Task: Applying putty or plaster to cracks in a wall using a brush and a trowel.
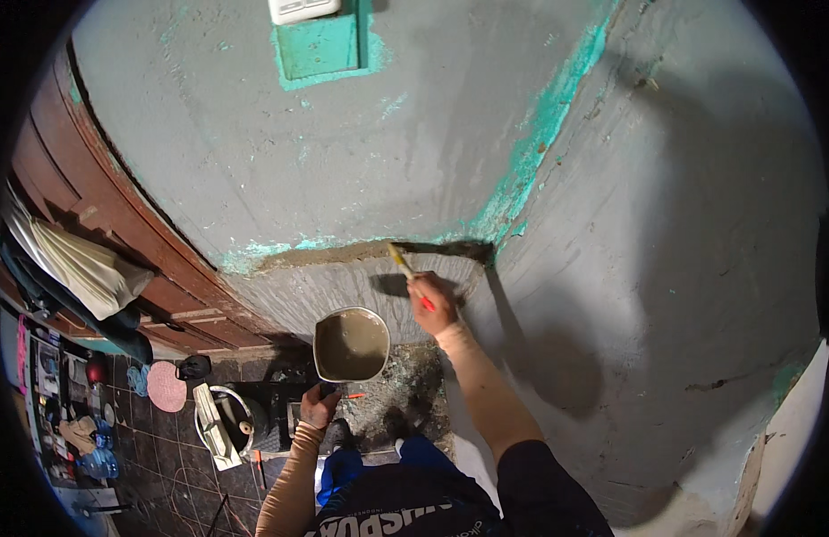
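Note:
My right hand (432, 304) is closed round the handle of a paintbrush (401, 261). Its bristles touch the wall at the left end of a dark, wet-looking strip (446, 250) below the turquoise edge. In my left hand (318, 407) I hold a saucepan (352, 344) by its dark handle. Grey-brown liquid fills much of the pan, which hangs in front of the wall, below and left of the brush. The pan's underside is hidden.
Grey walls meet at a turquoise-streaked corner (544, 148) on the right. At left is a brown door (119, 197) with hanging cloth (88, 264). A bucket (202, 421) with a white tool across it stands on dark floor tiles, near a pink round mat (166, 387).

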A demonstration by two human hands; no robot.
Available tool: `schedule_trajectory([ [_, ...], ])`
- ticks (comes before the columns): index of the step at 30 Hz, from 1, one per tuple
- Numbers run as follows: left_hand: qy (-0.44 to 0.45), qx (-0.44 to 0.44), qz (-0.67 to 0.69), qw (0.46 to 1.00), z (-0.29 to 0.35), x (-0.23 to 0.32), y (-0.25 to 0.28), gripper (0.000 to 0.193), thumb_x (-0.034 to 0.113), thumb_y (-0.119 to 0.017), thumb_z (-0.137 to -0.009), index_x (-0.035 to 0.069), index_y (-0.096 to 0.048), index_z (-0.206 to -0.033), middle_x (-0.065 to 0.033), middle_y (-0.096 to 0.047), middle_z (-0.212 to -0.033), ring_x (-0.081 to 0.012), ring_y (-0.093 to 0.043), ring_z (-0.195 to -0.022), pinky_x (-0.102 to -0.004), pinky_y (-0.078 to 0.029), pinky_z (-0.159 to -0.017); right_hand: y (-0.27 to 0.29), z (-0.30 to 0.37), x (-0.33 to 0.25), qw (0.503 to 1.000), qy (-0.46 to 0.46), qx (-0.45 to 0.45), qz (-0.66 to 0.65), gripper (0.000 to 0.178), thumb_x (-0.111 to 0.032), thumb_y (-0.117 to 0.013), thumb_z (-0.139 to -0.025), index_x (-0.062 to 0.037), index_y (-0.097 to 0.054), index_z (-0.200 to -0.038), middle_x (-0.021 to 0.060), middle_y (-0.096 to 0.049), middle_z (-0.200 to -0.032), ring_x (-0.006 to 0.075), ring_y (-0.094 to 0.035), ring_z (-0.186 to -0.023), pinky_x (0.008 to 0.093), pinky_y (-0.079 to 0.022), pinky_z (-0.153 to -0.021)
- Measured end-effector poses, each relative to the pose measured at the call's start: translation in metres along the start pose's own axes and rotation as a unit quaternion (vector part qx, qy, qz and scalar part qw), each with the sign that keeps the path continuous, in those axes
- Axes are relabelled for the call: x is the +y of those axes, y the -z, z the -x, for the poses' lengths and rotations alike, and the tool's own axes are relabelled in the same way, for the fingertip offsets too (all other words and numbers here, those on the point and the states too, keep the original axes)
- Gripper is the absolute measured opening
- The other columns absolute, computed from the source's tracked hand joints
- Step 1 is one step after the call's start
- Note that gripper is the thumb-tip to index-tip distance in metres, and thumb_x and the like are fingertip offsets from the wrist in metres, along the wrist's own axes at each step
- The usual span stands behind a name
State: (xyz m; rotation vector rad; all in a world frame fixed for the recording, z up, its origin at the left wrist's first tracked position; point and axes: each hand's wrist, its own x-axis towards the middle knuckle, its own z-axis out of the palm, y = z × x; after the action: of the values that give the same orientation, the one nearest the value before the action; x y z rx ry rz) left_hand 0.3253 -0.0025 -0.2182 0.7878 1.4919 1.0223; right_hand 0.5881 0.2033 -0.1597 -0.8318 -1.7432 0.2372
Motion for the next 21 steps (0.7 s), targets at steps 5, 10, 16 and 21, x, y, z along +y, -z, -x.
schedule_trajectory([
  [5,-0.054,0.028,-0.075,0.995,-0.002,-0.01,0.008,0.019,0.018,-0.066,-0.074,0.003,-0.056,-0.067,0.0013,-0.048,-0.052,-0.0088,-0.042,-0.047,-0.0269,-0.033,-0.045,0.018,0.011,0.037,0.994,-0.059,-0.08,0.053,0.008,-0.001,-0.057,-0.075,-0.0044,-0.051,-0.08,0.0146,-0.054,-0.08,0.0365,-0.055,-0.075,0.0421,-0.045,-0.062],
  [10,-0.051,0.009,-0.084,0.995,0.004,-0.006,-0.005,0.017,0.015,-0.063,-0.077,0.006,-0.052,-0.068,0.0043,-0.045,-0.053,-0.0059,-0.036,-0.043,-0.0247,-0.026,-0.041,0.011,0.017,0.008,0.997,-0.026,-0.026,0.071,0.005,0.0,-0.056,-0.078,-0.0009,-0.053,-0.082,0.0159,-0.055,-0.081,0.0367,-0.056,-0.074,0.0409,-0.046,-0.063],
  [16,-0.01,-0.005,-0.027,1.0,0.001,-0.005,-0.009,0.014,0.014,-0.064,-0.077,0.005,-0.054,-0.071,0.003,-0.045,-0.052,-0.0068,-0.037,-0.042,-0.0248,-0.026,-0.04,0.023,0.021,0.024,0.992,-0.079,-0.039,0.091,0.007,-0.001,-0.056,-0.077,-0.0039,-0.051,-0.082,0.0164,-0.053,-0.075,0.0378,-0.054,-0.071,0.0436,-0.042,-0.058],
  [21,-0.051,0.026,-0.09,0.994,-0.013,-0.019,-0.011,0.018,0.019,-0.065,-0.075,0.003,-0.057,-0.071,-0.0006,-0.05,-0.054,-0.0103,-0.043,-0.047,-0.0275,-0.033,-0.045,0.023,0.036,-0.054,0.984,-0.136,-0.046,-0.108,0.009,-0.002,-0.06,-0.076,-0.0017,-0.051,-0.075,0.0122,-0.051,-0.067,0.027,-0.052,-0.058,0.0342,-0.041,-0.052],
])
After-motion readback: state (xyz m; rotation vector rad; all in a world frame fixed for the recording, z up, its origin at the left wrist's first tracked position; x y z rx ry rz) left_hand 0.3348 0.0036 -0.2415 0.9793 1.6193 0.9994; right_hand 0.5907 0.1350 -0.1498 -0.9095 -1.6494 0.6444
